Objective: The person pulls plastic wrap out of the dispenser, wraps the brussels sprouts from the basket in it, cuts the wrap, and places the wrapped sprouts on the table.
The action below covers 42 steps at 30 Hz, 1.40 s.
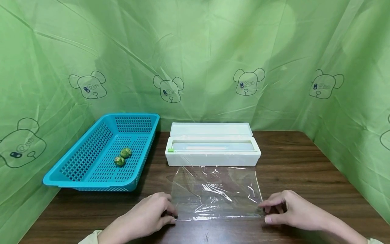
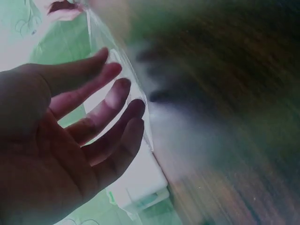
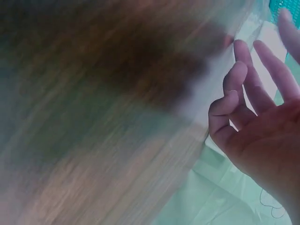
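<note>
A sheet of clear plastic wrap (image 1: 216,193) lies on the table in front of a white wrap dispenser box (image 1: 213,159), its lid raised at the back. Wrinkles and glare show across the film. At the film's near left corner is my left hand (image 1: 149,213), fingers loosely bent and fingertips at the edge; the left wrist view shows the thumb (image 2: 79,70) close to the index finger. By the near right corner, my right hand (image 1: 292,210) has its thumb and fingers spread apart. Whether its fingertips touch the film is hard to tell.
A blue plastic basket (image 1: 140,169) stands at the left, with two small green round vegetables (image 1: 123,157) inside. On the dispenser's left end sits a green slider (image 1: 171,149). A green curtain (image 1: 207,51) with bear drawings encloses the brown wooden table (image 1: 292,162).
</note>
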Each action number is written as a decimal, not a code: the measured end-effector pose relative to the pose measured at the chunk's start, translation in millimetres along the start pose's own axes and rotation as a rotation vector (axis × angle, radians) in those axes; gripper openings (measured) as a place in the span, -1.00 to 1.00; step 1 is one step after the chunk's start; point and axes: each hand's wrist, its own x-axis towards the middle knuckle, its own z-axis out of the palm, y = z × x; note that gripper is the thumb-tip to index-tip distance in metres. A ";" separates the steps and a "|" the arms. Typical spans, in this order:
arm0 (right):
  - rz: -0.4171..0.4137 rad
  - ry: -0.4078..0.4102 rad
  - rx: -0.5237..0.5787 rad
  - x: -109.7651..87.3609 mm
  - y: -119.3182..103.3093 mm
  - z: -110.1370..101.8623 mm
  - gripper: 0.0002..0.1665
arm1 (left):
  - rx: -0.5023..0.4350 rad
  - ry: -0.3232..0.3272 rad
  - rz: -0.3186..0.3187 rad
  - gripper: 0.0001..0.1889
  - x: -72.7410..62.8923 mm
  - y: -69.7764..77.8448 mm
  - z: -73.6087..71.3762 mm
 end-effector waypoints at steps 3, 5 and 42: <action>0.071 0.070 -0.026 4.2 -2.4 -1.1 -0.78 | 0.001 0.018 -0.008 -0.97 2.3 0.2 0.2; 0.124 0.129 -0.075 8.0 -3.6 -1.1 -0.83 | 0.004 0.036 -0.025 -0.90 5.6 -0.8 0.0; 0.201 0.122 -0.343 31.7 -2.6 2.8 -0.45 | 0.077 -0.155 -0.153 -0.29 15.6 -10.8 -2.7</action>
